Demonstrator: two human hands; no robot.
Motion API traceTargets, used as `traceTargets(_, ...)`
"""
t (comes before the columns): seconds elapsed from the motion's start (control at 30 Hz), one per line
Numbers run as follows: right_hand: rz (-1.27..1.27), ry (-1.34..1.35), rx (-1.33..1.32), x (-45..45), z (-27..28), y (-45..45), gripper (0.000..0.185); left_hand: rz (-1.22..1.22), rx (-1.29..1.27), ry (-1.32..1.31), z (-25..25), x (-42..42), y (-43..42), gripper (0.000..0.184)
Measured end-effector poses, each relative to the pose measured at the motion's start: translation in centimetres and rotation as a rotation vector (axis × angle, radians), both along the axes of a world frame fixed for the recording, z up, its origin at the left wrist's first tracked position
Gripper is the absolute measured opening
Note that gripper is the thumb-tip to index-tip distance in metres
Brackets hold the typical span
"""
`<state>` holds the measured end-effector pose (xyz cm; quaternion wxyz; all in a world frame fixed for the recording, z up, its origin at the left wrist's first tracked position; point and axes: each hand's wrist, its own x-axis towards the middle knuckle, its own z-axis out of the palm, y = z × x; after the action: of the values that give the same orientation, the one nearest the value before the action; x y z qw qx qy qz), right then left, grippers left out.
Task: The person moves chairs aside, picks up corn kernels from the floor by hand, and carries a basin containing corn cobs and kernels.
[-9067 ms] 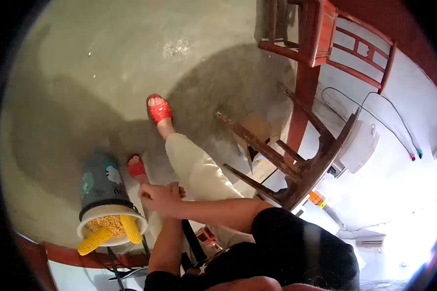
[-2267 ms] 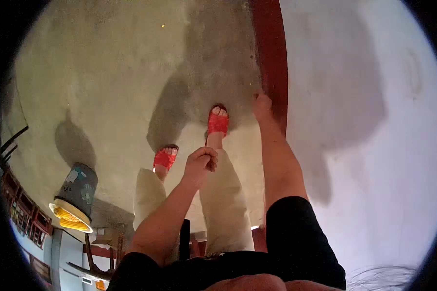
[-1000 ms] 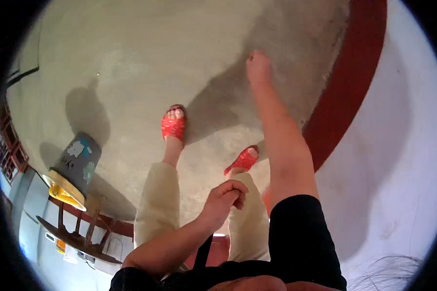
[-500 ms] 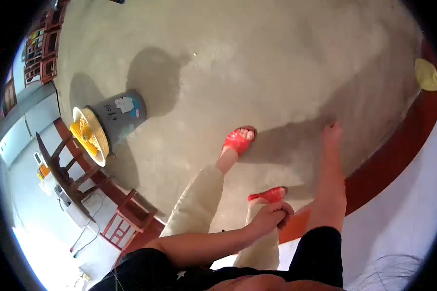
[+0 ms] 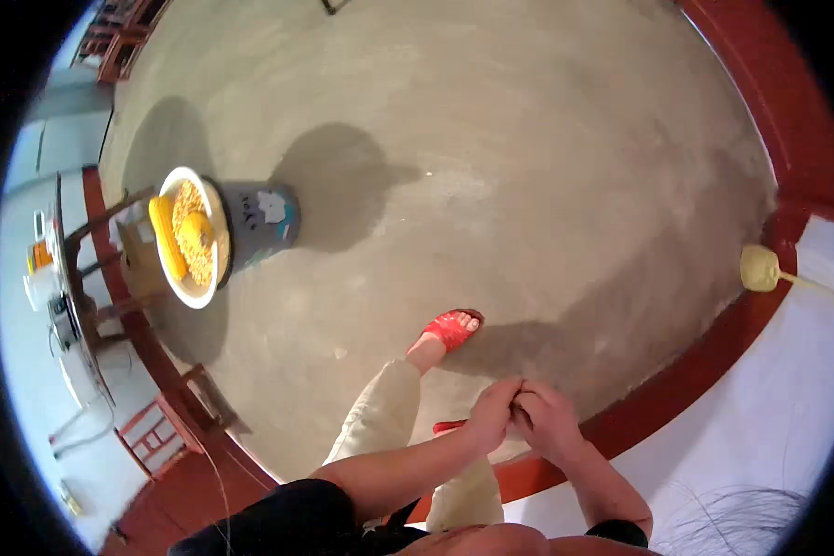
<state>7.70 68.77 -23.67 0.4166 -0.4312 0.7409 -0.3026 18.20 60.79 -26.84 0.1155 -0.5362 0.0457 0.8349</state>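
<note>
My left hand [image 5: 491,414] and my right hand [image 5: 550,424] meet in front of my body, above the red slipper farther back. Both have curled fingers pressed close together. Whatever lies between them, if anything, is hidden by the fingers. Off to the left, a white basin [image 5: 193,301] rests on top of a grey bucket [image 5: 252,243] with a cartoon picture. Loose corn kernels [image 5: 191,197] fill the basin, with a long yellow corn cob [image 5: 167,237] and a second, shorter-looking cob [image 5: 195,232] lying on them. Neither hand is near the basin.
A red slipper [image 5: 448,332] is on my forward foot. A yellow fly swatter [image 5: 760,269] leans by the wall at right, along a dark red floor border [image 5: 658,412]. A red wooden chair [image 5: 157,435] and a dark table [image 5: 76,269] stand at left.
My right hand, earlier hanging out to the right, has come in to meet my left hand. The view has shifted, so the basin shows more from above.
</note>
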Motion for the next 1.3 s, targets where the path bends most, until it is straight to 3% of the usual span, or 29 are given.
traceTargets(0.13,-0.052,0.032,-0.074,-0.2,0.3,-4.0,0.012,0.14,0.036,-0.154,2.7,-1.6,-3.6,0.023)
traceTargets(0.2,-0.235,-0.215,0.075,-1.0,-0.9,-5.1,0.007,0.138,-0.11,-0.053,2.8,-0.8,-4.7,0.022)
traceTargets(0.33,-0.348,-0.283,0.243,-3.5,-2.8,-14.7,0.01,0.187,-0.087,0.0,1.5,1.4,-5.9,0.019)
traceTargets(0.4,-0.204,-0.137,0.237,-4.2,-8.6,-18.8,0.01,0.121,0.01,-0.11,1.5,2.4,-8.8,0.018)
traceTargets(0.5,-0.127,0.01,0.301,-4.4,-15.8,-25.7,0.011,0.23,0.019,-0.188,0.6,2.8,-11.2,0.017)
traceTargets(0.6,-0.007,0.289,0.422,-5.3,-22.8,-31.7,0.011,0.327,-0.071,-0.098,0.6,1.9,-12.9,0.016)
traceTargets(0.77,-0.023,0.505,0.481,-5.1,-31.1,-36.7,0.014,0.513,-0.024,-0.147,0.6,1.2,-18.7,0.018)
traceTargets(1.03,0.184,0.646,0.609,-4.1,-30.9,-38.9,0.021,0.63,-0.014,-0.192,0.0,1.2,-21.9,0.019)
traceTargets(1.13,0.153,0.648,0.586,-4.1,-29.6,-38.8,0.017,0.563,0.0,-0.217,-0.5,1.3,-22.3,0.018)
traceTargets(1.2,0.088,0.424,0.547,-4.0,-27.1,-38.1,0.017,0.749,0.014,-0.224,-0.6,1.3,-22.7,0.019)
traceTargets(1.27,-0.063,0.009,0.416,-3.7,-22.4,-36.6,0.011,0.789,-0.001,-0.243,-0.9,1.3,-23.2,0.02)
traceTargets(1.3,-0.125,-0.157,0.515,-3.2,-18.5,-36.7,0.011,0.817,-0.025,-0.251,-1.0,1.3,-23.5,0.02)
